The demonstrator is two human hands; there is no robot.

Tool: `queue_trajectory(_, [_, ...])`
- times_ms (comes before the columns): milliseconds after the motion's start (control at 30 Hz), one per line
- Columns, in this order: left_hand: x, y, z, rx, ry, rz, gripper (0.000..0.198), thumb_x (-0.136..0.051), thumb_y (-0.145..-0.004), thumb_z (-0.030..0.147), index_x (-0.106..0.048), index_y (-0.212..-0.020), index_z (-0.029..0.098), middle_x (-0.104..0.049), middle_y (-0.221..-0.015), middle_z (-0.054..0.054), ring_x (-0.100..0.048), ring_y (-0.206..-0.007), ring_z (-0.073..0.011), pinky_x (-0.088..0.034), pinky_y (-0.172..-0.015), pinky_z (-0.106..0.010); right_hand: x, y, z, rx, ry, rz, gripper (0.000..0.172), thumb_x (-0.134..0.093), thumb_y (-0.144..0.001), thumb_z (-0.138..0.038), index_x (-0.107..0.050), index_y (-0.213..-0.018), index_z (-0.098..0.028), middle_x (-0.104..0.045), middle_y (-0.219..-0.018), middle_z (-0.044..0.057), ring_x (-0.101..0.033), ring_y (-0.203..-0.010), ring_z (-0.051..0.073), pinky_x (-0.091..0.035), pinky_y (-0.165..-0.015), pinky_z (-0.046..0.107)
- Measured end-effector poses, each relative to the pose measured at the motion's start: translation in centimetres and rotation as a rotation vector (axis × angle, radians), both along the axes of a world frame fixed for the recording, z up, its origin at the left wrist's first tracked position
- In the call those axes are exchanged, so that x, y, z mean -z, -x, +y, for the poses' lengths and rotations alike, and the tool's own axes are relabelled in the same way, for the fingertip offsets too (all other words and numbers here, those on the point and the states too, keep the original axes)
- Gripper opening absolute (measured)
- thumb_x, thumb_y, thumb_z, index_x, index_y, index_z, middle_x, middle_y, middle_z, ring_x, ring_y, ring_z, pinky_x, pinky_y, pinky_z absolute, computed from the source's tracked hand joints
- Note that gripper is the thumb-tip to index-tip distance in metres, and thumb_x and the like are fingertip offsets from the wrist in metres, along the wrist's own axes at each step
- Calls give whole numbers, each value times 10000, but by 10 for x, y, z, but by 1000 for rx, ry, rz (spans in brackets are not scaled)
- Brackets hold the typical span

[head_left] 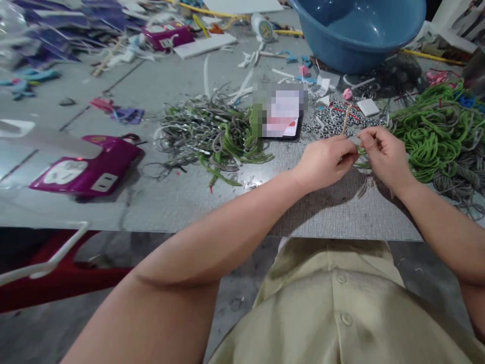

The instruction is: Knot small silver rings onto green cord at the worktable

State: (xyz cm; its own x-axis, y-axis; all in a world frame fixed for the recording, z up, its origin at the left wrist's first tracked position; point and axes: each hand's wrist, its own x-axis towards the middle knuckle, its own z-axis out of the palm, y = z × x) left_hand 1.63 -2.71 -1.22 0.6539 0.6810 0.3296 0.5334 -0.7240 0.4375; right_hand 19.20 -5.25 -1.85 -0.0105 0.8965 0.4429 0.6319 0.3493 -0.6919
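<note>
My left hand (328,161) is closed, and a thin wooden stick (346,120) juts up from its fingers. Just to the right, my right hand (386,155) pinches with thumb and forefinger at a short piece of green cord (362,157) that runs between the two hands. The cord's ends are partly hidden by my fingers. Behind the hands lies a scatter of small metal rings (329,124). Bundles of green and grey cord (428,136) are heaped beside my right wrist.
A phone (282,119) lies left of the rings, against a pile of cords with metal pieces (212,126). A blue basin (352,50) stands at the back. On the left of the grey table (151,207) is a purple device (87,169); scraps cover the far side.
</note>
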Motion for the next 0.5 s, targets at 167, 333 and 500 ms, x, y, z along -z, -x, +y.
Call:
queue_trajectory(167, [2,4,7,-28,21,-66,241,-453,-905,176,-692,-884,156,-706,-893,-72,-644,-832,-153,-485,-738,-289,-5,-4,-7,-145,-69,-121,310,-511,-938,-451,-734,-964,-237,-758,-988,79,-691,-897,231,-519,-818,377])
queue_trajectory(333, [4,4,8,-55,31,-114,239,-451,-892,184,-688,-871,166,-699,-858,-58,-635,-814,-141,-488,-731,-281,0,-5,-4,-177,5,-107,198,-574,-886,-319,-741,-949,-233,-773,-956,52,-697,-843,219,-535,-787,375])
queue_trajectory(500, [4,4,8,-40,37,-127,255,-444,-876,194,-696,-885,156,-705,-876,-68,-628,-816,-143,-480,-734,-280,1,-4,-3,-159,-38,-112,151,-572,-866,-290,-713,-836,-245,-756,-857,35,-681,-790,208,-522,-769,367])
